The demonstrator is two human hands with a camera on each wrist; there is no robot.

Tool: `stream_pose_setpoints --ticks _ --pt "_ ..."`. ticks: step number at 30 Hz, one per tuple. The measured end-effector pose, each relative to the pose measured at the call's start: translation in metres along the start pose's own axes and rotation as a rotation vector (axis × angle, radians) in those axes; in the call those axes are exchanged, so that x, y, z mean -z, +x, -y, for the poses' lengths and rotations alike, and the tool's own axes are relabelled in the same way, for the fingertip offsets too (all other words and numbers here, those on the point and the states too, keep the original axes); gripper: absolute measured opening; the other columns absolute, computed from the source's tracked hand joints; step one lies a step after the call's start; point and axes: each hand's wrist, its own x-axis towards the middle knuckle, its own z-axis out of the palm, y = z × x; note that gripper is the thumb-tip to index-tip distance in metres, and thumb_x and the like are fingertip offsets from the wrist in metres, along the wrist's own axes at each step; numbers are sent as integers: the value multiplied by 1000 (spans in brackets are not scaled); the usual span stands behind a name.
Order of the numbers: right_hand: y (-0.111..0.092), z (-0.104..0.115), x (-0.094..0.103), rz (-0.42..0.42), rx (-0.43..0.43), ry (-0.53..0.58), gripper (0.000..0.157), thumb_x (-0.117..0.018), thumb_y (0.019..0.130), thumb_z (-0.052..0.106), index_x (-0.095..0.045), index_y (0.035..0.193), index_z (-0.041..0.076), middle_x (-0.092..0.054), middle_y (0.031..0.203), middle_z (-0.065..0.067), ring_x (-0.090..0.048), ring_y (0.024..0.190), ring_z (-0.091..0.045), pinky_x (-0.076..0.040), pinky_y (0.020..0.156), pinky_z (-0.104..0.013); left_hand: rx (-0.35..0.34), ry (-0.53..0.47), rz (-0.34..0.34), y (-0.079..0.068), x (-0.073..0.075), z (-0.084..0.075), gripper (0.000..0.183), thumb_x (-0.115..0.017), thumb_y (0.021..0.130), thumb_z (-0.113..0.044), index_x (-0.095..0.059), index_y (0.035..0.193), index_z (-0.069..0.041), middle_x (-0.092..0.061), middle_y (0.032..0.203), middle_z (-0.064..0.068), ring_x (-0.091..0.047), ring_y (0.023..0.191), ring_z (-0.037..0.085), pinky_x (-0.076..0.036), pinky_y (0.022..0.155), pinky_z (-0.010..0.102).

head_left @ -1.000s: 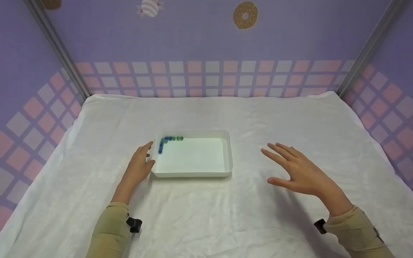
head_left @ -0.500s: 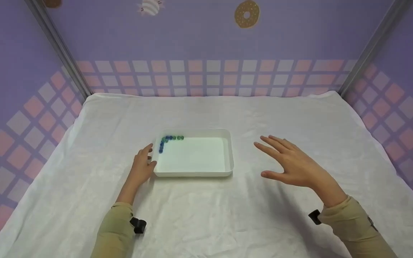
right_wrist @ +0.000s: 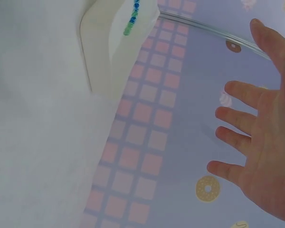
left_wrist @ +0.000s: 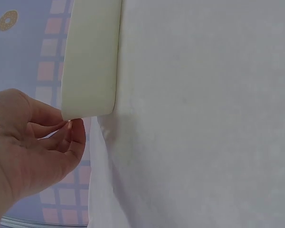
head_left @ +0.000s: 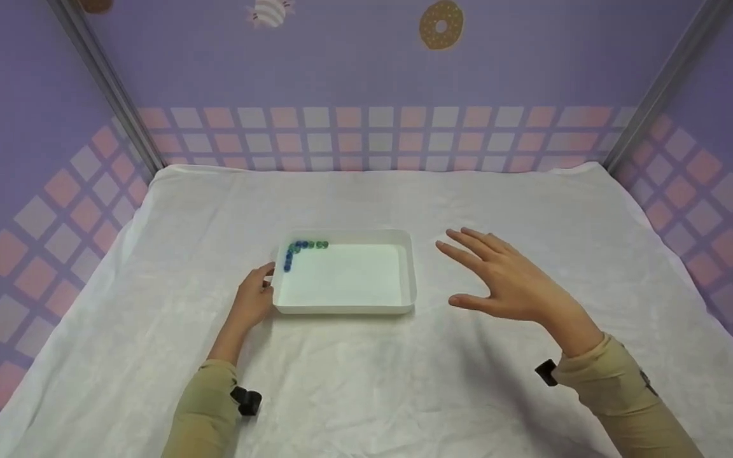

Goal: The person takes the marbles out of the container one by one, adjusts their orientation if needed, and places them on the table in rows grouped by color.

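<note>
A shallow white tray (head_left: 341, 310) stands on the white cloth in the head view. Blue and green glass-like beads (head_left: 296, 247) line its back-left corner, several along the back wall and several down the left side. My left hand (head_left: 253, 299) is at the tray's left end; in the left wrist view its curled fingers and thumb pinch the rim at the corner. Part of the thumb is hard to make out from the head. My right hand (head_left: 509, 280) hovers right of the tray, fingers spread and holding nothing; the right wrist view shows its bare palm.
White cloth (head_left: 354, 388) with soft wrinkles covers the table under both arms. Purple walls with pink and white checks (head_left: 379, 117) enclose the back and both sides. Grey metal posts (head_left: 109, 83) stand at the corners.
My right hand has moved left and away from me, nearer the tray, still spread. My left hand's fingers have closed onto the tray's left rim. Tray and beads look almost unmoved.
</note>
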Motion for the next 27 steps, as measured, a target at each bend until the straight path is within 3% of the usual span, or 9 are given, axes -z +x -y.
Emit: stream_pose_setpoints --ticks 7,15,21,27 --pt "17 6 7 14 19 2 81 -55 92 62 -24 158 27 -27 164 -6 -26 151 -31 -25 120 -56 64 -42 -6 -3 1 0 52 -36 99 3 -33 151 3 -42 148 29 -48 128 41 -39 109 53" --pt "35 9 7 27 77 -16 78 -53 93 62 -26 158 26 -30 163 -6 -28 151 -30 -26 120 -55 153 -171 43 -1 -1 3 54 -34 101 -4 -31 155 -10 -42 148 25 -47 130 38 -46 102 47" --pt "50 8 0 74 96 -6 77 -51 93 63 -27 157 27 -32 162 -7 -28 150 -31 -27 119 -56 148 -178 -8 -3 -2 3 51 -37 99 -2 -39 150 -7 -46 144 25 -49 126 39 -47 101 48" --pt "78 3 -9 136 141 -2 76 -55 92 61 -33 155 24 -38 158 -9 -34 147 -32 -32 117 -55 168 -166 -83 -5 -5 3 45 -41 99 -1 -48 143 -5 -51 138 23 -52 122 36 -48 100 45"
